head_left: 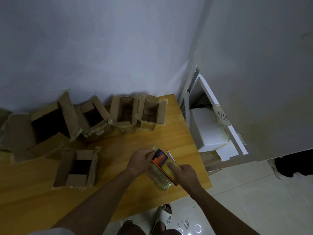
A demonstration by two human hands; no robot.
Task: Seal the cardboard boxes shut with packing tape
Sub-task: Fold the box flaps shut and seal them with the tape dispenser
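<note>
Several open cardboard boxes stand on the wooden table (25,192): a row along the wall, including a big one (50,122) at the left and a small one (150,112) at the right, plus one nearer box (79,167) with its flaps up. Near the table's right edge lies a small orange and yellow box (165,164), wrapped in glossy clear tape. My left hand (140,160) pinches a bit of tape at its far end. My right hand (184,175) presses down on its yellow top. No tape roll is visible.
The wall runs behind the box row. Right of the table stands a white shelf (199,92) holding white foam blocks (206,128) and a hand-labelled sheet. My feet in white slippers (162,216) are on the tiled floor below the table edge.
</note>
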